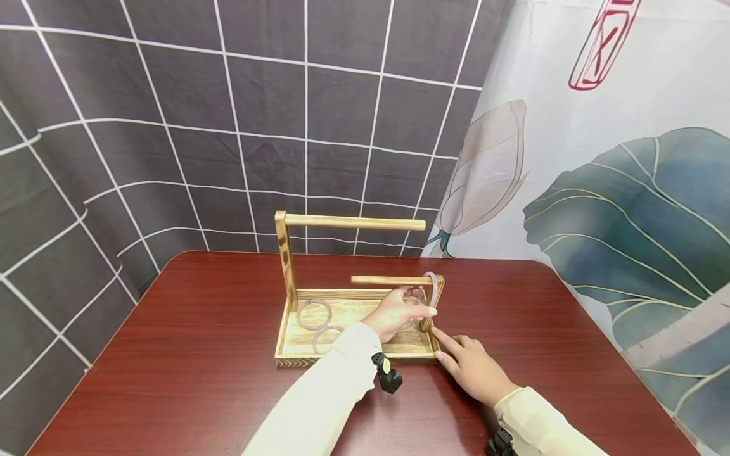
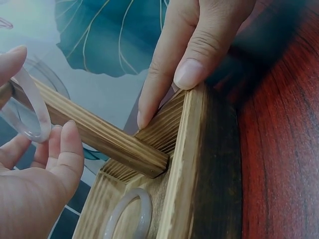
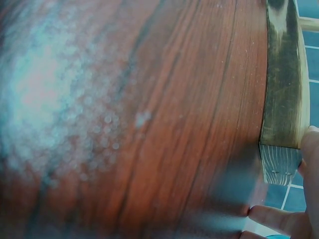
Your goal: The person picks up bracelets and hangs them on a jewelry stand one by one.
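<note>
A wooden stand has a shallow tray (image 1: 299, 361), a tall post with a long upper bar (image 1: 353, 221), and a short post with a lower bar (image 1: 388, 280). My left hand (image 1: 395, 315) is at the short post, pinching a pale translucent bangle (image 2: 37, 107) between thumb and fingers. That bangle loops around the lower bar, close to its post. My right hand (image 1: 473, 367) rests its extended fingers against the tray's right end. In the left wrist view, another bangle (image 2: 144, 219) lies in the tray near that end.
Two more pale bangles, one farther back (image 1: 314, 315) and one nearer the front (image 1: 319, 342), lie at the tray's left side; my left sleeve partly covers the front one. The stand sits on a dark red wooden table (image 1: 188, 354), with a grey grid-patterned cloth (image 1: 274, 164) behind.
</note>
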### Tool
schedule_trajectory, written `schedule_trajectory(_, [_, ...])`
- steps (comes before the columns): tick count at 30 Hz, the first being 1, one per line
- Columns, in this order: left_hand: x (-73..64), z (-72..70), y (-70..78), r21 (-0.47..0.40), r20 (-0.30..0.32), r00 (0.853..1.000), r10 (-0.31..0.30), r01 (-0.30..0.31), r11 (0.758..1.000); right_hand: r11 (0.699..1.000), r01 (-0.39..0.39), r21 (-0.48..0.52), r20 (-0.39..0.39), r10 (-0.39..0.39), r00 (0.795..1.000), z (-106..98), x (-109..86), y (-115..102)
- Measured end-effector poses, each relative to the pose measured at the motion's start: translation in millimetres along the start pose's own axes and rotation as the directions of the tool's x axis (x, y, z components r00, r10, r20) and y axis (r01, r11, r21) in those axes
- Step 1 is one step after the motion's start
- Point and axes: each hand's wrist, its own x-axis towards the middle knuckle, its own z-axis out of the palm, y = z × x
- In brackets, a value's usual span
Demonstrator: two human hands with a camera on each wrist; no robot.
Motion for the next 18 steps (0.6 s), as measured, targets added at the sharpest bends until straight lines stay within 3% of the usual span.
schedule_trajectory(18, [0.9,-0.2,-1.1,0.031,0.001,1.0,0.001,-0.001,1.0,1.0,-0.023,-0.003,0.025,0.023,0.999,0.6,0.3,0.5])
